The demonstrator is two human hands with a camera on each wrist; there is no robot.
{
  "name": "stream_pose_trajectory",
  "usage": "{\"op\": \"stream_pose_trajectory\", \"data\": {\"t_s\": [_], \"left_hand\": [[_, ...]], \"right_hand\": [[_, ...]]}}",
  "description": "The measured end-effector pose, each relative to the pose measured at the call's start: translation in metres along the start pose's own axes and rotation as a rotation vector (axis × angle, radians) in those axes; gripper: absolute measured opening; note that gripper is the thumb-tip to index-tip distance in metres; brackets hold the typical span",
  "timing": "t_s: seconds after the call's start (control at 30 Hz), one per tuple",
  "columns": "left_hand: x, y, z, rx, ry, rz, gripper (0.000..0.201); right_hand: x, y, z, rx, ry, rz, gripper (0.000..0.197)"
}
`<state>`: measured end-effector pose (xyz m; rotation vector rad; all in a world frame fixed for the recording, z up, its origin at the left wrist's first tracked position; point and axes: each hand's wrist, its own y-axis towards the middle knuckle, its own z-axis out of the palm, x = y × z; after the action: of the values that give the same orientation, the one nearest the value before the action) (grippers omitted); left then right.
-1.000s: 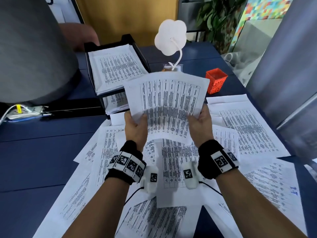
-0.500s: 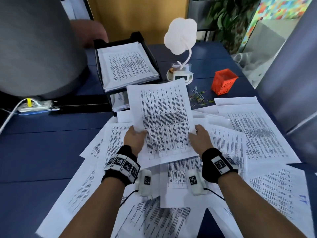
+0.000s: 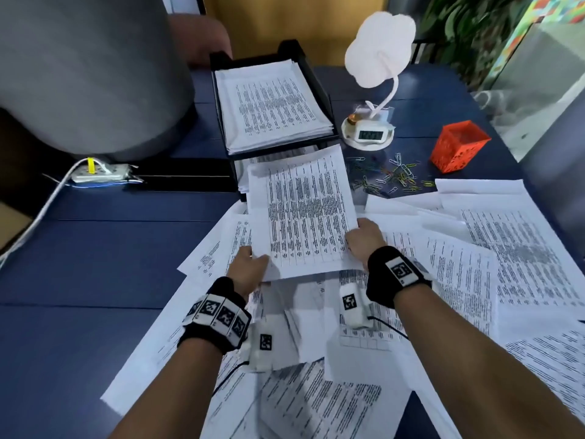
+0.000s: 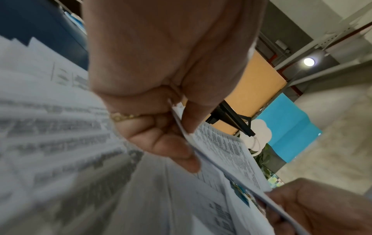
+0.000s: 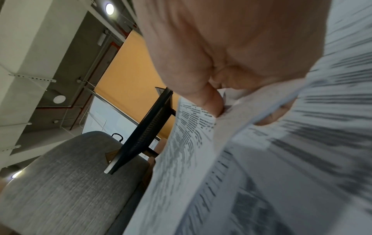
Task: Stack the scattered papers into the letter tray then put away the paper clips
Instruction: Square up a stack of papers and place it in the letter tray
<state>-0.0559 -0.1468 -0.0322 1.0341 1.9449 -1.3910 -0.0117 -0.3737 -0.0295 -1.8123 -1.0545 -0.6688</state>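
Blue desk (image 3: 95, 255) lies strewn with loose papers (image 3: 522, 248). Left hand (image 3: 250, 267) and right hand (image 3: 364, 239) pinch a printed sheaf (image 3: 300, 213), now lowered toward the letter tray (image 3: 319, 87); paper clips (image 3: 392, 177) have come into sight.

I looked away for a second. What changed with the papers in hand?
The held stack of papers came down from upright and now lies tilted low, its far edge at the letter tray. Left hand and right hand still grip its near corners. Paper clips untouched.
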Motion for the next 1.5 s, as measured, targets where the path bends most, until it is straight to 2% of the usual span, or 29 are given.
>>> {"op": "stream_pose_trajectory", "data": {"t_s": [0.13,0.27,0.37,0.43,0.53,0.67,0.93,1.1,1.23,1.5], "left_hand": [[-0.008,0.012,-0.018,0.097,-0.053,-0.034,0.044],[-0.024,0.036,-0.035,0.084,-0.154,-0.001,0.048],[-0.035,0.055,-0.042,0.055,-0.177,0.04,0.044],[-0.041,0.066,-0.045,0.042,-0.177,0.064,0.034],[-0.048,0.077,-0.046,0.034,-0.177,0.098,0.022],[-0.049,0.09,-0.048,0.022,-0.202,0.126,0.036],[-0.023,0.097,-0.051,0.155,0.456,0.244,0.081],[-0.022,0.094,-0.044,0.2,0.973,0.315,0.104],[-0.02,0.093,-0.041,0.199,1.018,0.307,0.112],[-0.018,0.094,-0.041,0.182,0.98,0.307,0.112]], "right_hand": [[0.024,0.017,0.013,0.002,0.06,0.005,0.032],[0.047,0.028,0.024,-0.038,0.1,-0.047,0.031],[0.051,0.032,0.03,0.022,0.219,0.028,0.03],[0.047,0.035,0.035,0.06,0.249,0.092,0.027],[0.041,0.045,0.044,-0.024,0.297,0.086,0.017],[0.052,0.058,0.049,-0.132,0.571,0.12,0.023],[0.093,0.088,0.05,-0.201,0.781,0.128,0.025],[0.1,0.105,0.058,-0.21,0.812,0.152,0.03],[0.103,0.111,0.06,-0.167,0.813,0.139,0.039],[0.101,0.107,0.057,-0.078,0.75,0.115,0.037]]}}
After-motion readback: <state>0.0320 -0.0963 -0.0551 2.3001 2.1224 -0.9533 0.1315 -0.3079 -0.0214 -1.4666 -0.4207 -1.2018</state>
